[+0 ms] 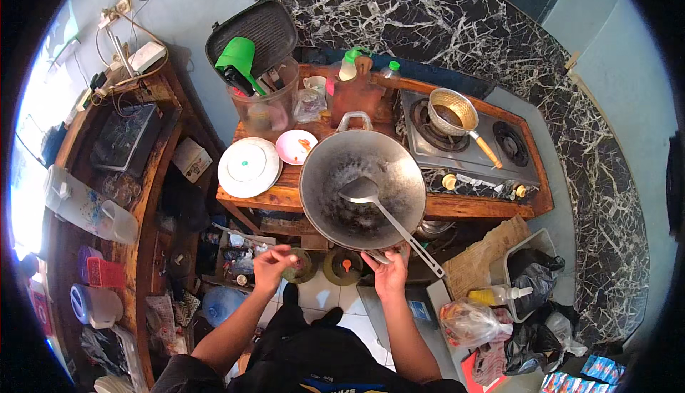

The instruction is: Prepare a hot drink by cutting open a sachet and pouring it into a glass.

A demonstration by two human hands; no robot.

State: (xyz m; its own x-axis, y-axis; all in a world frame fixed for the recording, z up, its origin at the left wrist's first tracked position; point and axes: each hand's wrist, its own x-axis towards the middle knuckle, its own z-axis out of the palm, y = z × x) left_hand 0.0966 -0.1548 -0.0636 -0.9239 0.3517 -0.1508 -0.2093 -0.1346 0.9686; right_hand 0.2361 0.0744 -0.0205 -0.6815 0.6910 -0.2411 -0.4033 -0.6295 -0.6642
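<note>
A large metal wok reaches over the front edge of the wooden counter, and a metal spatula rests inside it with its handle sticking out over the near rim. My right hand is at the wok's near handle, fingers closed around it as far as shows. My left hand hovers in the air left of the wok's near side, fingers curled apart and holding nothing. White plates and a pink bowl with orange pieces of food stand to the wok's left.
A two-burner gas stove carries a saucepan with a wooden handle. Behind the bowl stands a clear tub of utensils. A wooden shelf runs along the left. Bags and a spray bottle lie at the lower right.
</note>
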